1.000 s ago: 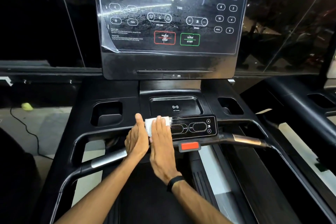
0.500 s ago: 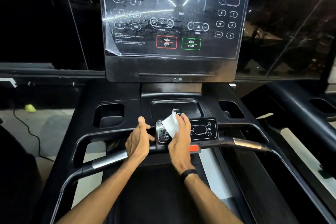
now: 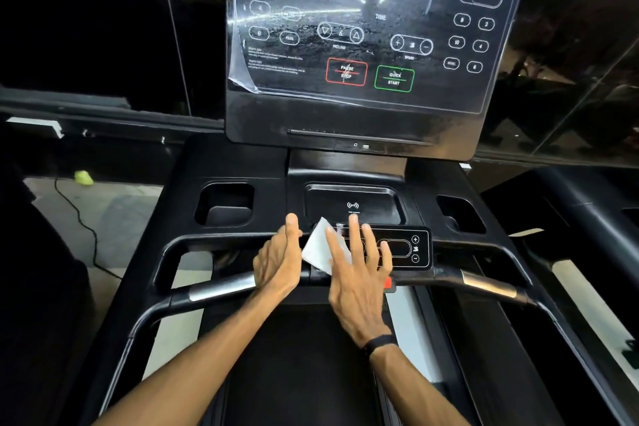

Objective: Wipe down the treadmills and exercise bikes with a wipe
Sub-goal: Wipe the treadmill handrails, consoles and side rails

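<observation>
Console (image 3: 377,28): "DISTANCE", "PAUSE STOP", "QUICK START"

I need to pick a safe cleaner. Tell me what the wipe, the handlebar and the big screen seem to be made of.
Wipe: thin white paper or nonwoven cloth, matte; it lies flat under the right hand.
Handlebar: black, probably rubber or plastic coating, with a shiny metal-looking sleeve that reflects light.
Big screen: glossy black glass or plastic under a clear film, whose lower left corner is peeling.
</observation>
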